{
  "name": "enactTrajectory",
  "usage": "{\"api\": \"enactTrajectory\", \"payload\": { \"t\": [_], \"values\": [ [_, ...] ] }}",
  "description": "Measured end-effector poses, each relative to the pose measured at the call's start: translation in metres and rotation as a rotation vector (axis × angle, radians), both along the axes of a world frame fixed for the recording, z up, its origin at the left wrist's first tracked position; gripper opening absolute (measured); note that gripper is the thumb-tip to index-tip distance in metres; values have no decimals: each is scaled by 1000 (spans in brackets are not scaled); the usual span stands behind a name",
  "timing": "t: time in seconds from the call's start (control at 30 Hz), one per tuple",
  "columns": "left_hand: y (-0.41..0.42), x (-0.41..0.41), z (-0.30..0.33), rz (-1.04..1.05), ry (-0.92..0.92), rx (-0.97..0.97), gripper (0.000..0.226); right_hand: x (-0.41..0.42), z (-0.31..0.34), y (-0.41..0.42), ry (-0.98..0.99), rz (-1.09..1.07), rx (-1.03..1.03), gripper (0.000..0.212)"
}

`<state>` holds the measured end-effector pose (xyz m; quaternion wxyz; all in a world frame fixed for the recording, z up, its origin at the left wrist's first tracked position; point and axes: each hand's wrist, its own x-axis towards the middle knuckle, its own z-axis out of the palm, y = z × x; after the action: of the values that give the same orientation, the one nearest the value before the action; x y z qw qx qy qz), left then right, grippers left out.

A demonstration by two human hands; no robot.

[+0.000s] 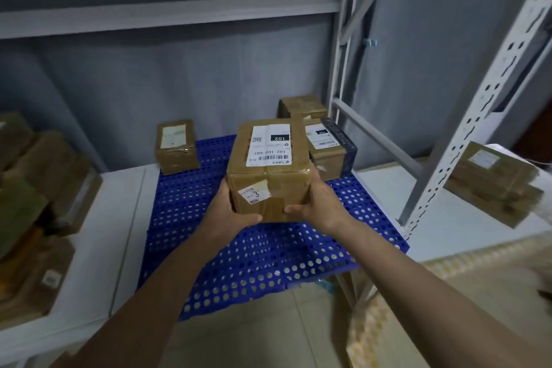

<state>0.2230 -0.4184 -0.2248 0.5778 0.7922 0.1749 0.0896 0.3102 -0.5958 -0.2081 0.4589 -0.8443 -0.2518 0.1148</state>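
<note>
A person's left hand and right hand hold a taped cardboard parcel over a blue perforated pallet, fingers curled round its lower corners. It seems about to be set down — best lowered level, into the bare space clear of the two-tone parcel just behind. Its white label reads "102" and "102-102-C01"; a torn sticker shows "3".

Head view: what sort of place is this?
Likely a parcel depot or stockroom: a taped, labelled box gripped by the left hand and right hand, more parcels on a blue pallet, and metal racking.
</note>
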Motion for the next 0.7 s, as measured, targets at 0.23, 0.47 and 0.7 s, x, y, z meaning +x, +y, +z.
{"api": "enactTrajectory", "payload": {
  "t": [0.23, 0.47, 0.7],
  "values": [
    [-15, 2, -23, -17, 27, -12, 88, 11, -25, -14, 62, 14, -31, 92],
    [-35, 4, -50, -23, 82, -82, 88, 26, -47, -30, 103, 27, -78, 87],
    [-55, 7, -70, -46, 171, -163, 93, 41, -67, -46, 117, 13, -157, 90]
  ]
}}
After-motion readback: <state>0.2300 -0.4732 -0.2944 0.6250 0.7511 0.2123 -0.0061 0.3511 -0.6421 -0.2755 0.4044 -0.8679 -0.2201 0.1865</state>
